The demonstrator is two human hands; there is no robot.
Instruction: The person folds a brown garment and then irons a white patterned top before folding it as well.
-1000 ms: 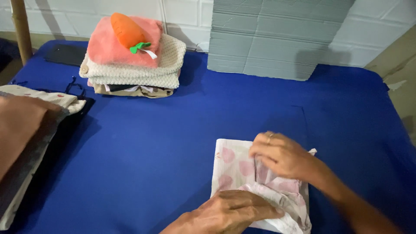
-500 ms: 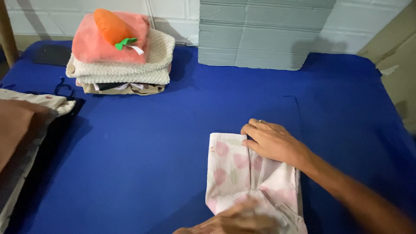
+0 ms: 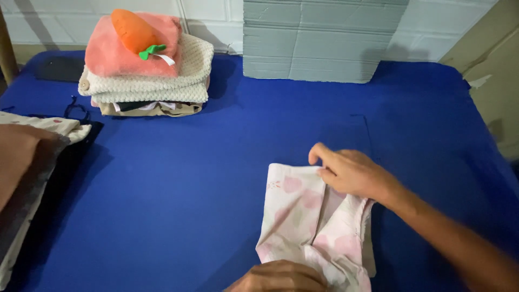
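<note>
The right hand lies on the upper right part of a pale cloth with pink spots, its fingers curled and pinching the top edge at about 12 o'clock on the piece. The left hand shows only partly at the bottom of the view, at 6 o'clock, pressing down on the cloth's near end; whether its fingers are closed on the fabric or just flat on it I cannot tell. The cloth lies on the blue desk, toward 5 o'clock in the view, already doubled into a narrow strip with one flap lying over the middle, though the layers look loose and the lower edge is rumpled, so the folding seems about halfway done, with squaring up left. At 10 o'clock stands a stack of folded pieces, pink on top of cream, with an orange carrot toy on it. At 9 o'clock another heap of clothes lies unfolded.
</note>
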